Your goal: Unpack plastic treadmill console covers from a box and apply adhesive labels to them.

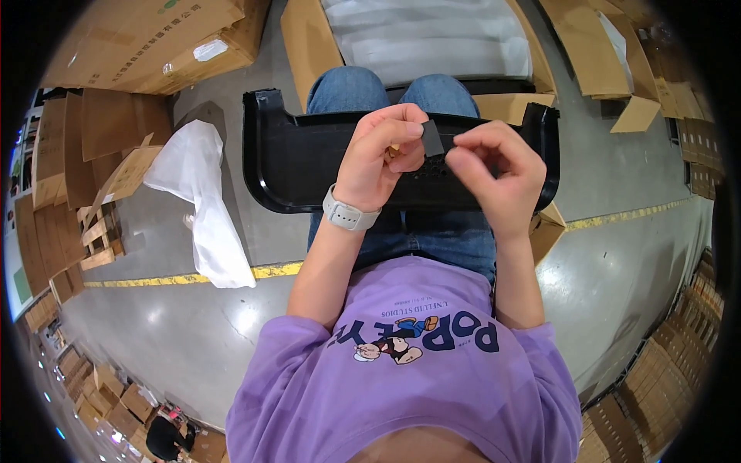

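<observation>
My left hand [384, 150] is closed, pinching a small flat dark grey square piece [433, 140] between thumb and fingers. Something small and gold-coloured shows among its curled fingers; I cannot make out what. Just right of the square, my right hand [500, 171] has thumb and forefinger drawn together in a pinch. Whatever it holds, if anything, is too small to name. Under both hands a long black plastic tray-like panel [297, 158] with raised, notched ends lies across my lap. A patch of small holes shows near its middle, partly hidden by my hands.
Beyond my knees an open cardboard box [312, 46] holds white wrapping [432, 38]. A crumpled white plastic bag [202, 185] lies on the floor to the left. Cartons [154, 38] stand around, with a wooden pallet [100, 238] at left. A person [168, 437] is far off, lower left.
</observation>
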{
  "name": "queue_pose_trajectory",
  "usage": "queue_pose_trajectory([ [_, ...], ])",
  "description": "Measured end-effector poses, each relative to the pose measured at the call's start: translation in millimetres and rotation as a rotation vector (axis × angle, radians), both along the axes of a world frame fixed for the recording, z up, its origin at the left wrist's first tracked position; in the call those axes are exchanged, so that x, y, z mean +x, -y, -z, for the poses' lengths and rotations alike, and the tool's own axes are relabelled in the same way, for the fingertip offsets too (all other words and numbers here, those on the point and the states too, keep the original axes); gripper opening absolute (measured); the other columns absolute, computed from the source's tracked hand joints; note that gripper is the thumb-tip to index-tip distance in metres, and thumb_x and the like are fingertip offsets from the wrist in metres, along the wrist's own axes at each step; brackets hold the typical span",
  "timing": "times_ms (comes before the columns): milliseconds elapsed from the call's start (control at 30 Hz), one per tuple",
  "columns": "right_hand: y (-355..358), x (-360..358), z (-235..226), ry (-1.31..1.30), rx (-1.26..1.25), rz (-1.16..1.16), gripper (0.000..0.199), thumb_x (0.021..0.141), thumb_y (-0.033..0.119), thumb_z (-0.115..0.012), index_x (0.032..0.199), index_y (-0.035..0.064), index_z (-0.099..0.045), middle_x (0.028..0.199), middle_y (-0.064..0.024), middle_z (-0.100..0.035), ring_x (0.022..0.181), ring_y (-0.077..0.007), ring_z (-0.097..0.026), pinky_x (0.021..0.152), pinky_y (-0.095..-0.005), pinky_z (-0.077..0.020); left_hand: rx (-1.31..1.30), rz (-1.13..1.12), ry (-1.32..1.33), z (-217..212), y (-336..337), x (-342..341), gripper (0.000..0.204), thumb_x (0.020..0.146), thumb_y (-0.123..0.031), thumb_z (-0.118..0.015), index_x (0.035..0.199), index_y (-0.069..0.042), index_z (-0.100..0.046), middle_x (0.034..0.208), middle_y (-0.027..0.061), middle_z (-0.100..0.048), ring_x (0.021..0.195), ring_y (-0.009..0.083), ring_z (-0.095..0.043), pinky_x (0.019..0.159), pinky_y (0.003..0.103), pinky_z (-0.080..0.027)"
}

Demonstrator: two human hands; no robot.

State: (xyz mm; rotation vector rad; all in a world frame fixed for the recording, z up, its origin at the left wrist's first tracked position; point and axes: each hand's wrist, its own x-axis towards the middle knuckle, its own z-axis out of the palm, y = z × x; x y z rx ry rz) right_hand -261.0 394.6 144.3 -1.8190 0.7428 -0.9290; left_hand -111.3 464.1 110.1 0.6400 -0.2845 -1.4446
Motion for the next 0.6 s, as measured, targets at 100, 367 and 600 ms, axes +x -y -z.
queue_pose_trajectory([
  [100,8.8,-2.2,-10.9,-0.047,0.446,-0.105,0.009,0.078,0.008,-0.07,0.081,0.0002,-0.066,0.069,0.0021,-0.06,0.06,-0.0013,-0.051,0.053,-0.0151,-0.0371,-0.014,0.049,0.057,-0.1,0.2,1.0,0.006,0.078,-0.01,-0.057,0.075,-0.004,-0.055,0.057,-0.0051,-0.04,0.048,0.0041,-0.03,0.046,0.021,-0.023],
  [367,15.7,-8.3,-1.8,-0.142,0.411,-0.166,0.013,0.08,0.012,-0.068,0.082,-0.0003,-0.066,0.069,0.0015,-0.061,0.063,-0.0025,-0.052,0.057,-0.0169,-0.0406,0.034,0.13,0.355,-1.0,1.6,1.3,0.007,0.073,-0.009,-0.057,0.07,-0.005,-0.052,0.069,-0.0053,-0.043,0.051,0.0014,-0.029,0.048,0.018,-0.023],
  [600,17.1,-13.1,15.8,-0.232,0.374,-0.162,0.012,0.077,0.011,-0.066,0.075,-0.0007,-0.064,0.062,0.0016,-0.057,0.059,-0.0032,-0.05,0.055,-0.0182,-0.0399,0.127,0.195,0.58,1.5,3.1,2.2,0.016,0.081,-0.016,-0.061,0.07,-0.004,-0.058,0.064,-0.006,-0.048,0.052,0.0005,-0.033,0.047,0.018,-0.024],
])
